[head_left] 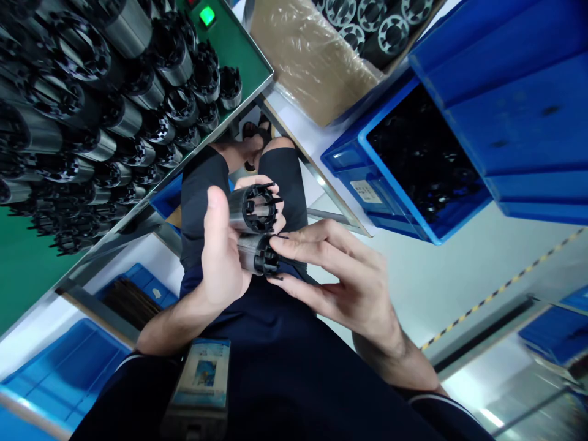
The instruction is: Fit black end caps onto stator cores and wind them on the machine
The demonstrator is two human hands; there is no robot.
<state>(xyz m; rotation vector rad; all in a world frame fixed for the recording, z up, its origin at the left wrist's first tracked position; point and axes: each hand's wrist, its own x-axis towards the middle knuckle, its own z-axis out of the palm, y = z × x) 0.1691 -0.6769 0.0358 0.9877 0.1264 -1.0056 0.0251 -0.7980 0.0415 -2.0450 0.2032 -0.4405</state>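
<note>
My left hand (220,257) is wrapped round two metal cylinders with black slotted plastic ends, one above the other in view. The upper cylinder (239,208) points its toothed open end to the right. Below it, the lower cylinder (248,251) lies against my left palm and faces the same way. Fingertips and thumb of my right hand (344,269) grip the black end piece (270,254) of the lower cylinder from two sides. Thin dark prongs show at those fingertips. Whether the end piece is fully seated on the metal cannot be made out.
Many similar cylinders (124,116) stand on a green-topped table (250,67) at the left. A blue bin (395,190) of dark parts is at the right, by a plastic-lined carton (307,55) holding more cylinders. Blue trays (68,373) sit below the table at lower left.
</note>
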